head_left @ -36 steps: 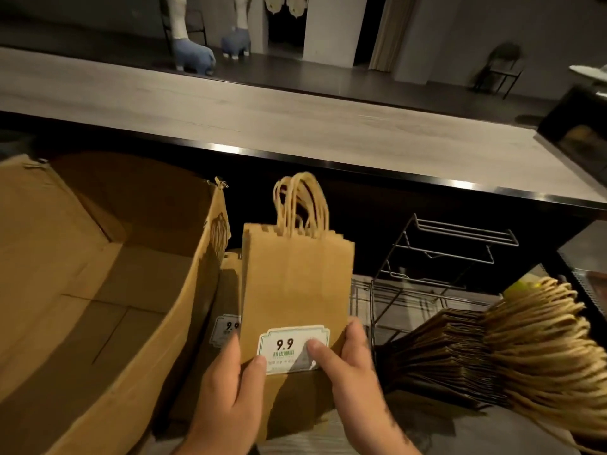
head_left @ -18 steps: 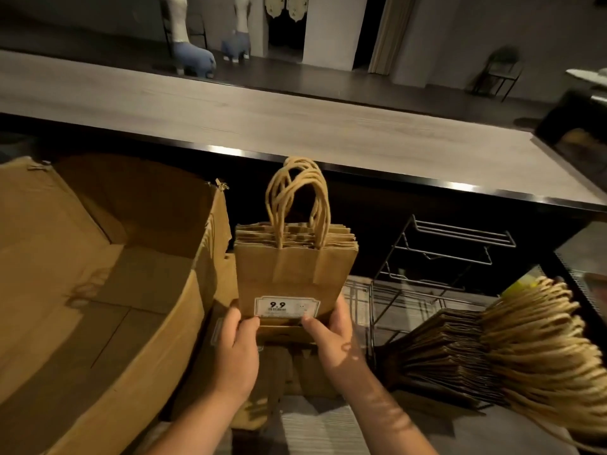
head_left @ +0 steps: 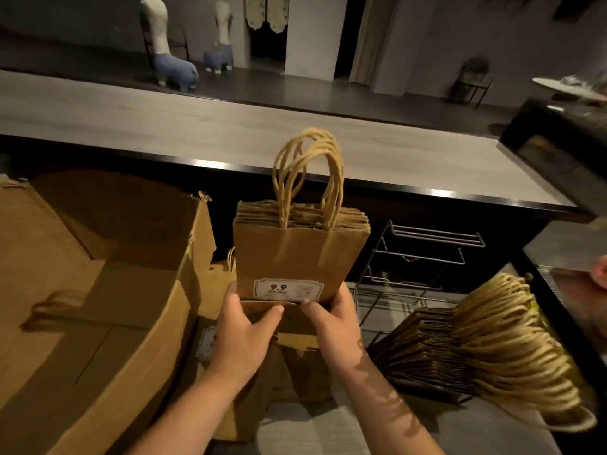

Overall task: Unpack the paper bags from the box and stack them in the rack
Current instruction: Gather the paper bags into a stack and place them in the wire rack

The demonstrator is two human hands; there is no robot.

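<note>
A bundle of several flat brown paper bags (head_left: 300, 254) with twisted rope handles and a white "9.9" label stands upright in the middle. My left hand (head_left: 244, 334) grips its bottom left corner and my right hand (head_left: 335, 323) grips its bottom right corner. The open cardboard box (head_left: 108, 307) fills the left side. More brown bags (head_left: 295, 366) lie flat under my hands. A black wire rack (head_left: 423, 254) stands to the right behind the bundle. A large fanned stack of bags (head_left: 486, 353) lies on its side at the right, handles pointing right.
A long pale wooden counter (head_left: 230, 133) with a dark front edge runs across behind everything. A dark appliance (head_left: 558, 152) sits at the counter's right end. Two stuffed llama figures (head_left: 170, 57) and a chair (head_left: 473, 80) stand on the floor beyond.
The bundle has tipped from facing me towards edge-up, showing its stacked top edges. Both hands have slid down to its bottom corners and moved it slightly away from me.
</note>
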